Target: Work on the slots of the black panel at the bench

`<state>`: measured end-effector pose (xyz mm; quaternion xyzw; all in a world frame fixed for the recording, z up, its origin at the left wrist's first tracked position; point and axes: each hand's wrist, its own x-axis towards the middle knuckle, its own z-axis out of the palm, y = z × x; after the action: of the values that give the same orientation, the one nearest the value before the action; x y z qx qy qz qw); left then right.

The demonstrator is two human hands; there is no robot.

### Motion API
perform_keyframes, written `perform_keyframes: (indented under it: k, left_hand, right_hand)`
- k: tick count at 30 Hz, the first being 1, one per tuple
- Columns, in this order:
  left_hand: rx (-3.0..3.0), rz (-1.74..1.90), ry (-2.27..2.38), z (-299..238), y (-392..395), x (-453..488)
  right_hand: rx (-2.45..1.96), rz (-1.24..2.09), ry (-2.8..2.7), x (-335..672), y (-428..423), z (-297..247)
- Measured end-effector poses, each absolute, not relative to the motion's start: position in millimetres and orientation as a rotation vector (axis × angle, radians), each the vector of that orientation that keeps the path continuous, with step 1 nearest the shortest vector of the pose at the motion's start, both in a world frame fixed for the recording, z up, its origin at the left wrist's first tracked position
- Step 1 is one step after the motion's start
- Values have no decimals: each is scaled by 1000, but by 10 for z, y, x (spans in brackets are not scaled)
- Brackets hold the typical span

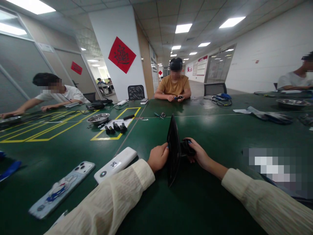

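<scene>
A thin black panel [174, 150] stands almost edge-on to me, held up over the green table. My left hand [158, 157] is closed at its left side, the thumb pressed to the face; the fingertips are partly hidden. From the panel's right side juts a chunky black mount [187, 148]. My right hand [199, 153] wraps round this mount, its fingers partly behind it. What kind of device the panel belongs to I cannot tell. Left of my left hand lie a white power bank [115, 164] and a phone in a cartoon case [62, 189].
Several black fittings [116, 128] and a metal bowl [98, 119] sit beyond, at yellow tape. A screwdriver [158, 115] lies farther back. Gloves [265, 116] are at right. A person [173, 86] works across the table; others sit at both sides.
</scene>
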<state>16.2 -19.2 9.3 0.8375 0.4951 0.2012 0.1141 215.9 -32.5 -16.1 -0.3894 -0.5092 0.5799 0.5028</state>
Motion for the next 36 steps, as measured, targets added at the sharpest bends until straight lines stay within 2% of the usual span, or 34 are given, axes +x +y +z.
perform_keyframes:
  k: [15,36]
  left_hand:
    - [2255,549,1541,142,-195,189]
    - [2218,623,1335,100,-126,154]
  right_hand:
    - [-1010,1378,-1305,2126,-360,-69]
    - [-1045,1356,-1286,2129,-345,-97]
